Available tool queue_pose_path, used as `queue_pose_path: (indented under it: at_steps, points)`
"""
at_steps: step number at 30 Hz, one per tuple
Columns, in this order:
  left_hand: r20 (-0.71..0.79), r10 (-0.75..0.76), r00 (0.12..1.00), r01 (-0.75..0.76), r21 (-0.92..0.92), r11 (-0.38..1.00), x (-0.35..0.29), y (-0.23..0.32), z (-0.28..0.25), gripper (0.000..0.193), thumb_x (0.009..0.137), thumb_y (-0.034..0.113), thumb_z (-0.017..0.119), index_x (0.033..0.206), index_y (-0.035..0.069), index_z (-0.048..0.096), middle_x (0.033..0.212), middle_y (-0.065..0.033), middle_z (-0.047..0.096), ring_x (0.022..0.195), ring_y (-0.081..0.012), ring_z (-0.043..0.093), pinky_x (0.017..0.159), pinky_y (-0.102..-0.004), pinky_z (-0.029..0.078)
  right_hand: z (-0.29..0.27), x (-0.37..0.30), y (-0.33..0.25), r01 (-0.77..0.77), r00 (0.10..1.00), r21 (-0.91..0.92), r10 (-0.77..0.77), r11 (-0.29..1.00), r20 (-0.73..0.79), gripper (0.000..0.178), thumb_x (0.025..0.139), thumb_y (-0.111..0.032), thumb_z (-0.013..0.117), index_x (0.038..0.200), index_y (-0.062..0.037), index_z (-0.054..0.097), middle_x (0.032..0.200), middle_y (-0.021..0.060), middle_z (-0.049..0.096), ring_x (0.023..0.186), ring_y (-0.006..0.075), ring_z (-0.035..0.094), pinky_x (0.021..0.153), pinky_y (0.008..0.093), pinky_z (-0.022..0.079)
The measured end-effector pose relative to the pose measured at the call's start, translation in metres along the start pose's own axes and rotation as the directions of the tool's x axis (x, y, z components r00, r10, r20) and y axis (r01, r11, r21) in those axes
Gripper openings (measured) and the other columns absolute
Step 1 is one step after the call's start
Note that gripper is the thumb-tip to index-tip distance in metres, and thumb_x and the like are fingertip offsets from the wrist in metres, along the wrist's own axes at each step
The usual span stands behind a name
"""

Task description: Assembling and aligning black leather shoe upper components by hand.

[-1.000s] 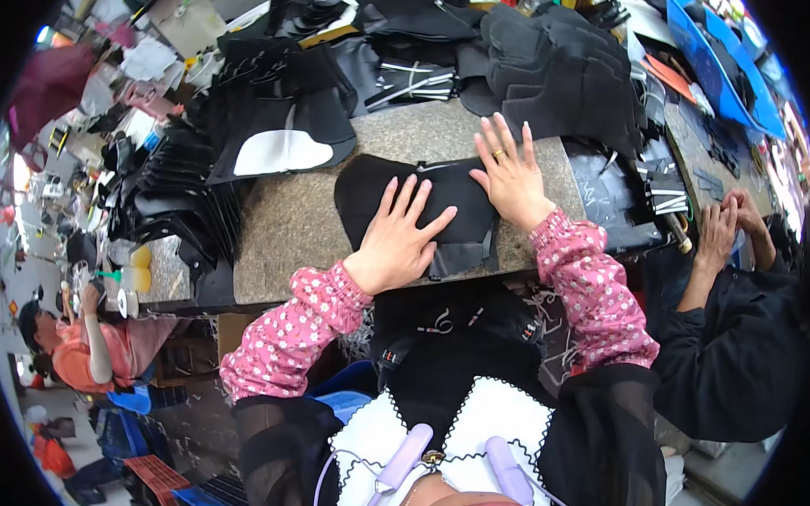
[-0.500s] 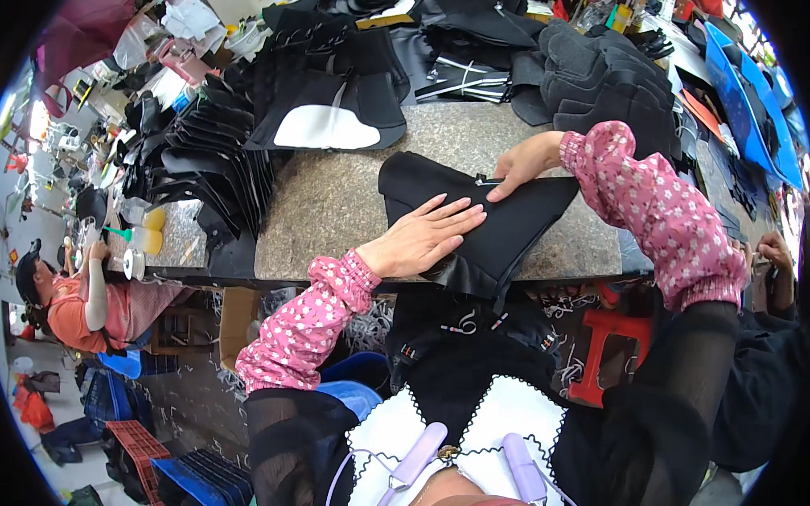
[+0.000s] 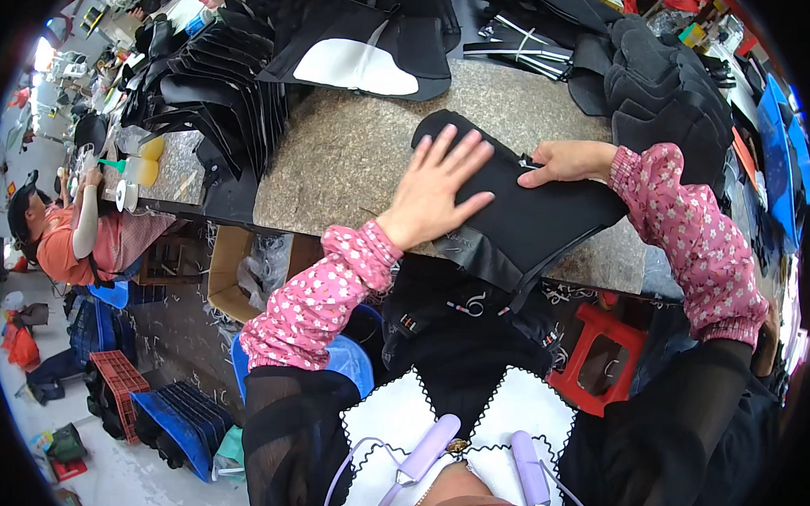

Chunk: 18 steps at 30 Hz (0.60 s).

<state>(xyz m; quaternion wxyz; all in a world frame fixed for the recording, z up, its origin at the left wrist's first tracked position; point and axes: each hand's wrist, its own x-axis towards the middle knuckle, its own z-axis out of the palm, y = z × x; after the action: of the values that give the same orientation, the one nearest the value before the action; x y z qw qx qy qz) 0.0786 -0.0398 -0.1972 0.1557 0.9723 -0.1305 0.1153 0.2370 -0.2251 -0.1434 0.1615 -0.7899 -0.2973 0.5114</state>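
A black, shaped fabric piece, with a shiny dark flap at its near left corner, lies over the front edge of the speckled worktable. My left hand is open above its left part, fingers spread and thumb pointing right; whether the palm touches the fabric is unclear. At the far edge of the piece, my right hand is closed in a pinch, thumb on top and fingers curled behind. A small metal bit shows by those fingertips; its kind is too small to tell.
Stacked black pieces stand at the left, and black panels with a white patch lie at the back. Grey-black pads and a blue crate are on the right. A red stool stands below. Another person works at far left.
My left hand has lifted or slid from the middle of the black piece toward its left end, its fingers spreading wider. My right hand keeps its pinch at the far edge. The whole view has shifted.
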Motion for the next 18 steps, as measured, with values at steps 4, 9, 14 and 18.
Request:
queue_pose_path:
  at_steps: [4, 9, 14, 18]
  points:
    - [-0.128, -0.350, 0.928, 0.365, 0.123, 0.923, -0.016, -0.033, 0.003, 0.086, 0.083, 0.059, 0.051, 0.142, 0.003, 0.024, 0.147, -0.0231, 0.017, 0.138, -0.0351, 0.014, 0.110, -0.0491, 0.013, 0.004, -0.006, 0.008, 0.036, 0.999, -0.073, -0.038, 0.997, -0.029, 0.055, 0.081, -0.045, 0.065, 0.096, 0.0077, 0.061, 0.085, 0.0142, 0.065, 0.076, 0.0208, 0.063, 0.069, 0.0326, 0.050]
    - [0.088, -0.357, 0.930, 0.310, -0.709, 0.634, -0.007, -0.002, -0.044, 0.060, 0.074, 0.031, 0.075, 0.116, -0.008, 0.053, 0.109, -0.0217, 0.062, 0.102, -0.0242, 0.061, 0.089, -0.0354, 0.046, 0.015, -0.007, 0.019, 0.132, 0.956, -0.111, -0.156, 0.985, -0.249, 0.060, 0.083, -0.049, 0.060, 0.104, 0.0068, 0.057, 0.098, 0.0214, 0.060, 0.094, 0.0285, 0.059, 0.082, 0.0369, 0.046]
    - [0.201, -0.356, 0.913, 0.346, -0.844, 0.410, 0.005, -0.025, -0.025, 0.030, 0.068, 0.008, 0.078, 0.090, -0.007, 0.064, 0.084, -0.0070, 0.069, 0.074, -0.0093, 0.062, 0.068, -0.0235, 0.051, 0.027, -0.031, 0.018, -0.076, 0.557, -0.791, -0.632, 0.607, -0.539, 0.065, 0.086, -0.045, 0.054, 0.130, 0.0004, 0.040, 0.130, 0.0186, 0.046, 0.121, 0.0293, 0.045, 0.101, 0.0433, 0.033]
    - [0.202, -0.329, 0.923, 0.352, -0.786, 0.507, 0.015, -0.035, -0.022, 0.033, 0.067, 0.011, 0.079, 0.092, -0.005, 0.065, 0.084, -0.0072, 0.069, 0.075, -0.0085, 0.062, 0.068, -0.0251, 0.050, 0.082, -0.048, -0.020, 0.132, 0.520, -0.805, -0.731, 0.579, -0.441, 0.072, 0.086, -0.043, 0.051, 0.139, 0.0000, 0.028, 0.147, 0.0149, 0.026, 0.138, 0.0257, 0.020, 0.112, 0.0427, 0.014]
